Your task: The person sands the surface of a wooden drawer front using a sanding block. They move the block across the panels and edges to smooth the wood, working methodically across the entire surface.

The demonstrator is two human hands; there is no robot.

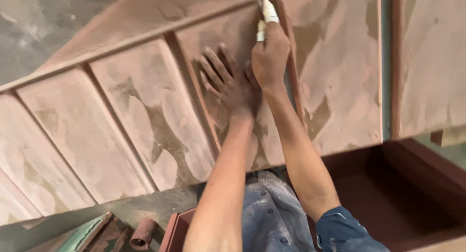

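Note:
A long panelled wooden board [145, 121], coated in reddish-brown dust, lies slanted across the view with several raised rectangular panels. My left hand [228, 79] lies flat with fingers spread on the middle panel. My right hand [270, 55] sits just right of it, fingers closed around a folded whitish piece of sandpaper [267, 14], pressing it into the groove beside the panel's raised rib. Both forearms are dusted reddish.
A second dusty board [432, 62] lies to the right across a narrow gap. Below it stands a dark red box-like frame [412, 184]. At the bottom left are a green-edged piece [87, 232] and a short reddish pipe piece [142, 235] on the grey floor.

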